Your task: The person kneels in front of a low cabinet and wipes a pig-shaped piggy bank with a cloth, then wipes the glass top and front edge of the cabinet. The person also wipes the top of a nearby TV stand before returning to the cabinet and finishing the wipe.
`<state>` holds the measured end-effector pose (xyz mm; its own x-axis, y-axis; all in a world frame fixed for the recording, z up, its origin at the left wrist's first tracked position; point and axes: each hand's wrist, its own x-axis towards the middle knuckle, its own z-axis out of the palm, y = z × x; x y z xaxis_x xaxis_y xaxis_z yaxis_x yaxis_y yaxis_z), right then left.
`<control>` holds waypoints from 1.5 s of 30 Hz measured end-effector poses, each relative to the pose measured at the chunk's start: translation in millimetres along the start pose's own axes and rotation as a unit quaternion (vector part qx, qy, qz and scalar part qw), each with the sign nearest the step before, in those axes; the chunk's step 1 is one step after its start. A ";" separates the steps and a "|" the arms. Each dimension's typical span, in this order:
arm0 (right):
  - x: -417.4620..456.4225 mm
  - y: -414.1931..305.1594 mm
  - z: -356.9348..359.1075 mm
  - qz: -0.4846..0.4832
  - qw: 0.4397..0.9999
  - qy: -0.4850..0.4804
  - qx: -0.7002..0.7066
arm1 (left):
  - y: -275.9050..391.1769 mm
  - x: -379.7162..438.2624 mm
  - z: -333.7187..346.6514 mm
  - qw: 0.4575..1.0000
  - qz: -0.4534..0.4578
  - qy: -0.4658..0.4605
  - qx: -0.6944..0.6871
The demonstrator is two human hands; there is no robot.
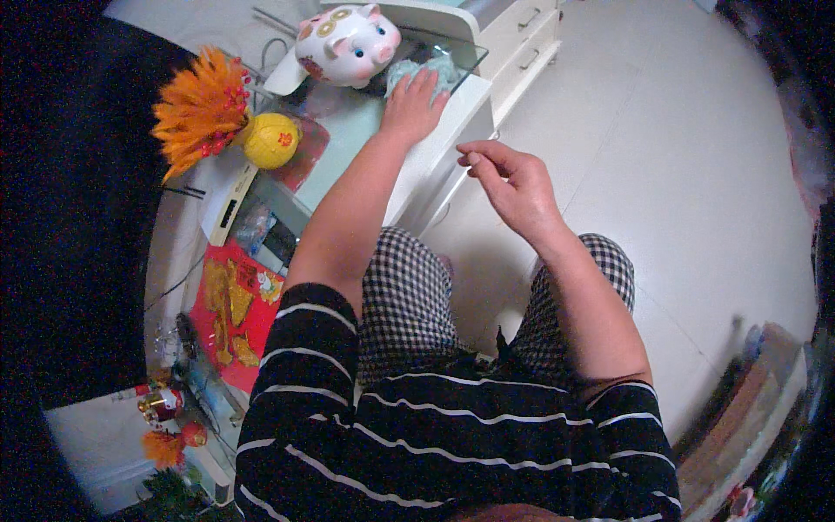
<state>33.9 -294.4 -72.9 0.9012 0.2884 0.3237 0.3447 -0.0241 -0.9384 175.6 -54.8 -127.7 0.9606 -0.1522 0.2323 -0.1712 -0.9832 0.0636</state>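
Note:
My left hand [417,107] reaches over the white cabinet, its fingers spread on top of a crumpled pale green cloth [438,68]. The cloth lies bunched near the corner of a dark glass panel [475,60]. Right beside it stands a white ceramic pig figurine [346,46] with blue eyes and gold coin patterns. My right hand [518,183] hangs in the air just off the cabinet's front edge. Its fingers are bent, the thumb close to the index finger, and I see nothing held there.
A yellow round vase [273,140] with orange plumes [205,107] stands further left on the cabinet. Below it are a white set-top box [233,205] and a red sheet with gold decoration [228,307]. White drawers [525,55] with handles are beyond, above the pale floor [665,163].

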 end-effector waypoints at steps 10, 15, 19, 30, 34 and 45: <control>-1.1 -2.9 -9.6 0.002 1.000 -0.005 -0.003 | 48.9 54.1 -6.6 1.000 -0.015 -0.023 0.014; 3.5 4.8 -7.8 -0.005 1.000 0.003 0.024 | 21.1 -5.4 -19.0 0.999 0.040 -0.012 -0.021; 7.1 4.6 -7.5 -0.008 1.000 0.011 0.013 | 11.0 -69.8 -34.7 0.997 0.048 -0.006 -0.066; 8.6 -7.8 -14.9 0.038 0.999 -0.025 -0.018 | 44.8 3.4 -10.5 0.995 0.071 0.017 0.064; 8.2 1.5 -14.3 0.018 1.000 -0.004 0.015 | 72.7 35.2 2.6 0.990 0.054 0.041 0.120; 10.9 17.4 -12.7 0.026 0.998 -0.003 0.055 | 28.3 -76.1 -35.7 0.998 0.027 -0.053 0.017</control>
<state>53.1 -303.9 -84.2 0.9156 0.2954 0.2728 0.2656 0.0651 -0.9619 89.8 -67.4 -108.9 0.9684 -0.2123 0.1308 -0.2166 -0.9761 0.0196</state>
